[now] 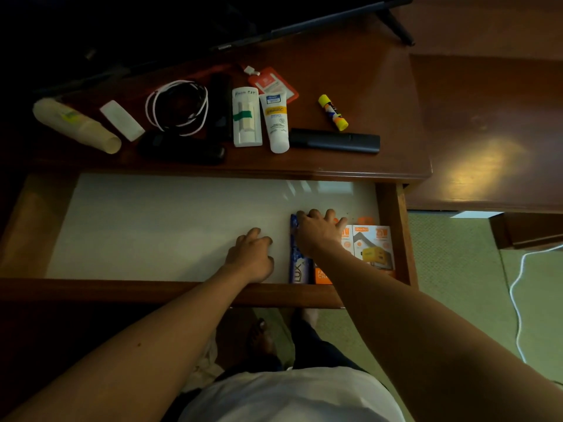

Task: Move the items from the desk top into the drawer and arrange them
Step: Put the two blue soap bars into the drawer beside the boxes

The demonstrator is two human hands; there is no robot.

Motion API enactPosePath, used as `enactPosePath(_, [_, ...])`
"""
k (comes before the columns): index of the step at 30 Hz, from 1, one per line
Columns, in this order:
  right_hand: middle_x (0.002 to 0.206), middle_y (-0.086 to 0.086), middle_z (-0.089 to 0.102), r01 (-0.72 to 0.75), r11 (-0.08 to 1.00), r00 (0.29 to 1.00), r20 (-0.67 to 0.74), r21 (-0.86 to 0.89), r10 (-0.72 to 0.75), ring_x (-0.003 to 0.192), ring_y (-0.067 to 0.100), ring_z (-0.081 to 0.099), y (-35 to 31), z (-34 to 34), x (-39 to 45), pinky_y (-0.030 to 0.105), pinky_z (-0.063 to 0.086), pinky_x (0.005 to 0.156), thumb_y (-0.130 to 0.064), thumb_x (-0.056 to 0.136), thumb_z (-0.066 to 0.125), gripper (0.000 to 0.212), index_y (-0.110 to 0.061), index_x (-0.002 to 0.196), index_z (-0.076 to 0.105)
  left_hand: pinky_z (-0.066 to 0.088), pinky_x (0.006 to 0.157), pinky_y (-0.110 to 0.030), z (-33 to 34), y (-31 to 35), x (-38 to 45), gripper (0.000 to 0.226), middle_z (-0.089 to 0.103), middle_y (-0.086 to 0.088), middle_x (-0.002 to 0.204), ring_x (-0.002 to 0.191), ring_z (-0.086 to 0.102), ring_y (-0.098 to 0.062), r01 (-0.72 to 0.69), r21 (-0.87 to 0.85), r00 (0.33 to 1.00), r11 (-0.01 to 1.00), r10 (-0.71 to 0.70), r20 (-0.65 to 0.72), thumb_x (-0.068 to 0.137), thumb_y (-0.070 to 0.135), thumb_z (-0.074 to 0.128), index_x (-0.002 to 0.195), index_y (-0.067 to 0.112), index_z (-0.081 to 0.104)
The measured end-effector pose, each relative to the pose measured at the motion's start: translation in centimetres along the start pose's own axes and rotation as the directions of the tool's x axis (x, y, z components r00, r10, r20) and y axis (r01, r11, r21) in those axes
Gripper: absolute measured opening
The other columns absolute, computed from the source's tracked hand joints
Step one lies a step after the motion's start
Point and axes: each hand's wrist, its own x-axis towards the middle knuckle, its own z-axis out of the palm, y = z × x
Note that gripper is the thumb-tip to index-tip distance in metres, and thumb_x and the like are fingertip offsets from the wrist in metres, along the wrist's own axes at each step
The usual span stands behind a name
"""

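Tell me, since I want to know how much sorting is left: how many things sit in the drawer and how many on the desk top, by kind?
In the drawer:
Boxes: 3 (blue soap box, two orange charger boxes)
On the desk top:
Tubes and sticks: 3
Remotes and dark devices: 3
White flat items: 2
Cable coil: 1
Red pouch: 1
Total: 13

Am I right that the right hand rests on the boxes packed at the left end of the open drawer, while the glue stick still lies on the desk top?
Not quite. In the head view the boxes under the right hand sit at the right end of the open drawer, not the left. The glue stick does lie on the desk top.
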Motion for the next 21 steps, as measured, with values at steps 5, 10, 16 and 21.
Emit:
enactPosePath(5, [0.152,0.008,0.041,-0.011,1.0,1.0,0.014,0.017,0.011,0.141,0.045,0.024,0.3,0.3,0.2,0.07,0.013,0.109,-0.043,0.093,0.063,0.066,-0.03,0.151,0.035,0.033,0.111,-0.046,-0.2,0.0,0.1,0.057,0.014,-0.001,0.161,0.143,0.023,-0.03,0.003,0.002,1.0,1.0,-0.003,0.013,0.093,0.031,0.051,0.148,0.024,0.039])
enactPosePath(10, [0.158,0.006,0.034,-0.029,0.996,0.999,0.034,0.085,0.026,0.143,0.046,0.02,0.6,0.6,-0.1,0.073,0.009,0.109,-0.046,0.096,0.055,0.069,-0.032,0.155,0.022,0.034,0.11,-0.047,-0.1,0.0,0.1,0.056,0.013,-0.001,0.161,0.142,0.022,-0.03,0.008,0.031,1.0,0.999,-0.009,0.026,0.092,0.032,0.053,0.147,0.025,0.042])
enactPosePath(16, [0.164,0.003,0.021,-0.035,0.983,0.998,-0.042,0.18,0.043,0.15,0.043,0.005,1.0,0.7,-1.4,0.073,0.005,0.111,-0.045,0.098,0.05,0.075,-0.025,0.158,0.01,0.035,0.11,-0.046,-0.3,-0.2,0.1,0.055,0.011,0.001,0.162,0.143,0.023,-0.029,-0.001,0.036,0.999,0.999,0.0,0.05,0.092,0.031,0.052,0.146,0.026,0.043])
enactPosePath(21, [0.161,0.003,0.027,0.002,0.97,0.99,-0.14,0.245,0.033,0.15,0.036,0.012,1.3,0.3,-2.8,0.069,0.008,0.113,-0.044,0.101,0.044,0.054,-0.025,0.15,0.032,0.04,0.106,-0.041,-1.1,0.1,0.4,0.053,0.032,-0.001,0.155,0.135,0.039,-0.026,0.0,-0.055,1.0,0.998,0.001,0.024,0.092,0.029,0.054,0.145,0.024,0.044])
